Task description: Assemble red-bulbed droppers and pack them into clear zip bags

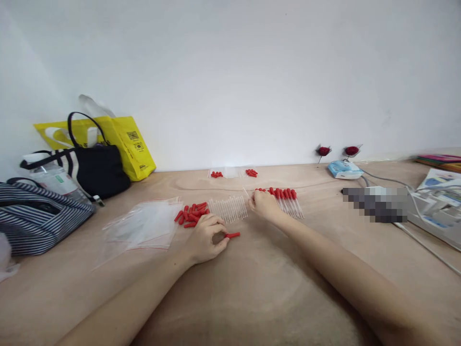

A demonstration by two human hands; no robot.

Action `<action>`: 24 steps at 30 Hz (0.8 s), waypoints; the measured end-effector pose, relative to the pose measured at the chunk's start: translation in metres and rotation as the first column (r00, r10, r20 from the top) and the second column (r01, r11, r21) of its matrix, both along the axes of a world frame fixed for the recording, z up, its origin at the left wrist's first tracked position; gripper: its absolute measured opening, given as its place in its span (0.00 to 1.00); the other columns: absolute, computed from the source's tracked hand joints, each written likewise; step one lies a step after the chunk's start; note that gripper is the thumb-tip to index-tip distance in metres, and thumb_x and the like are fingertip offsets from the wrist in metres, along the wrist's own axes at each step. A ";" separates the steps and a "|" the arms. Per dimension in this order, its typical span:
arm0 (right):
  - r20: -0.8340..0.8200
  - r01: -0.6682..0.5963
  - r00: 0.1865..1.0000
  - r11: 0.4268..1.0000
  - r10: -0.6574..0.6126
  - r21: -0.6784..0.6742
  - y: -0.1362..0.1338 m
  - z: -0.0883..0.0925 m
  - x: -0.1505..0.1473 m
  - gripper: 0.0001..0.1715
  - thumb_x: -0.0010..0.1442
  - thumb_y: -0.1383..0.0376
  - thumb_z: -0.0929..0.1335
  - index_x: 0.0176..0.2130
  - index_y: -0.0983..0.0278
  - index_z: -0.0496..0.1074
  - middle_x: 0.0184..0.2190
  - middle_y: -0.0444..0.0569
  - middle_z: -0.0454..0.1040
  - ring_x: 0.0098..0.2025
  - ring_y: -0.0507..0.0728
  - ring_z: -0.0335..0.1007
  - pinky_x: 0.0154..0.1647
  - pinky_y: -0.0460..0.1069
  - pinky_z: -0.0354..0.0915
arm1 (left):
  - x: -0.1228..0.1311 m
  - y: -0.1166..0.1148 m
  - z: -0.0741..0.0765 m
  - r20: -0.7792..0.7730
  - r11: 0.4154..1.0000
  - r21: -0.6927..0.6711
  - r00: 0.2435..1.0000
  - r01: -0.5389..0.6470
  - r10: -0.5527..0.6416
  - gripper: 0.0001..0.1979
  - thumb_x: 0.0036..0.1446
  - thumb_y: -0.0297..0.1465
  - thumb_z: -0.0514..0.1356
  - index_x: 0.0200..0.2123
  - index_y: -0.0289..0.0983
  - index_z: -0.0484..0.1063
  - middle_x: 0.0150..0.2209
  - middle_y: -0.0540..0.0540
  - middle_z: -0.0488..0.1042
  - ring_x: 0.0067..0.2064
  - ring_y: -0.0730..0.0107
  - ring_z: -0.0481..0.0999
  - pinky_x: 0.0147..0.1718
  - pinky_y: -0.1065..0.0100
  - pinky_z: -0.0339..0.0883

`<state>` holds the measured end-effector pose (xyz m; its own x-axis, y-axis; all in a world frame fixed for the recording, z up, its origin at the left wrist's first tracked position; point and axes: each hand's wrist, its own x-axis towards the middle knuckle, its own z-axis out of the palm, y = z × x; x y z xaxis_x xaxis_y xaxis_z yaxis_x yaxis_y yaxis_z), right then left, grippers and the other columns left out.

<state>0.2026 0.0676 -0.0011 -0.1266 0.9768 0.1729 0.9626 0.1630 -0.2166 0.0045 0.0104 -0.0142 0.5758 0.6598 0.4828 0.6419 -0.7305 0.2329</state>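
My left hand [207, 240] pinches a red rubber dropper bulb [234, 235] between thumb and fingertips, low over the table. In my right hand [265, 206] is a thin clear dropper tube [246, 192], its end sticking out to the upper left. A row of bare clear tubes [230, 209] lies between the hands. Just beyond my left hand is a heap of loose red bulbs [190, 214]. To the right, partly hidden behind my right hand, several droppers [291, 204] lie side by side, red bulbs fitted on their far ends.
Clear zip bags [147, 223] lie flat at left. By the wall is another clear bag [230, 172] with red bulbs at both sides. A striped bag [43, 216], black bag [99, 170] and yellow bag [135, 149] stand far left. A tissue pack [345, 169] and cables [428, 240] are at right.
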 end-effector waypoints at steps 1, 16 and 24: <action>-0.011 -0.058 0.998 0.998 0.058 0.021 -0.009 -0.002 0.009 0.14 0.59 0.66 0.56 0.38 0.69 0.67 0.38 0.57 0.72 0.41 0.59 0.65 0.38 0.51 0.55 | 0.002 0.000 -0.002 0.017 1.000 -0.013 1.000 0.011 -0.011 0.04 0.47 0.27 0.56 0.27 0.37 0.71 0.31 0.46 0.71 0.36 0.66 0.69 0.40 0.62 0.62; -0.111 -0.431 0.873 0.859 0.474 0.276 -0.055 -0.044 0.061 0.13 0.56 0.58 0.64 0.40 0.58 0.72 0.34 0.48 0.71 0.38 0.56 0.63 0.39 0.52 0.55 | 0.014 0.002 -0.014 0.017 0.998 -0.040 0.999 0.044 -0.044 0.08 0.55 0.30 0.54 0.32 0.39 0.73 0.37 0.46 0.74 0.42 0.64 0.70 0.44 0.58 0.60; -0.126 -0.400 0.880 0.858 0.458 0.323 -0.054 -0.051 0.054 0.08 0.56 0.62 0.65 0.31 0.57 0.75 0.39 0.48 0.71 0.41 0.56 0.63 0.41 0.53 0.55 | 0.021 -0.001 -0.015 -0.010 0.996 -0.084 1.000 0.027 -0.028 0.06 0.57 0.28 0.50 0.35 0.38 0.67 0.36 0.49 0.74 0.42 0.68 0.71 0.54 0.53 0.48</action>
